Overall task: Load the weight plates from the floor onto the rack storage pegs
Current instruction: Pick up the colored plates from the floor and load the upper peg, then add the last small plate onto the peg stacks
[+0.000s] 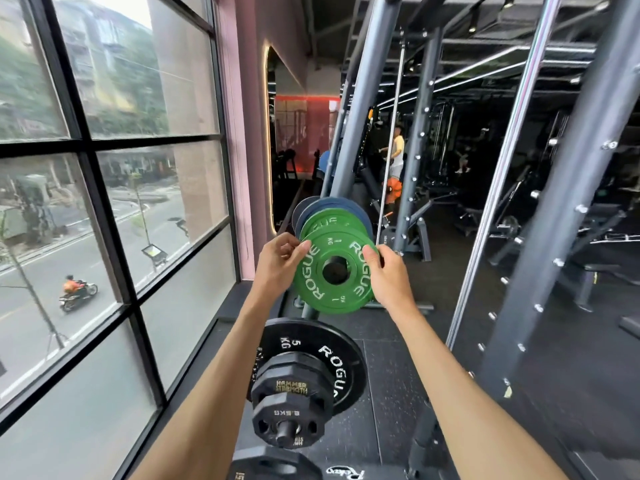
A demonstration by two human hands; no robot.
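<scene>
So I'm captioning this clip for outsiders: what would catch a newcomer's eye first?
The bright green plate, gripped at centre frame by the left hand and right hand, just in front of a second green plate. Below it a black 5 kg plate sits on a peg behind smaller black plates; a big window fills the left.

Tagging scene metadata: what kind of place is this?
A gym, probably a commercial one. The left hand and right hand hold a green Rogue plate; a black 5 kg plate sits on a storage peg below it; steel rack uprights stand to the right.
</scene>
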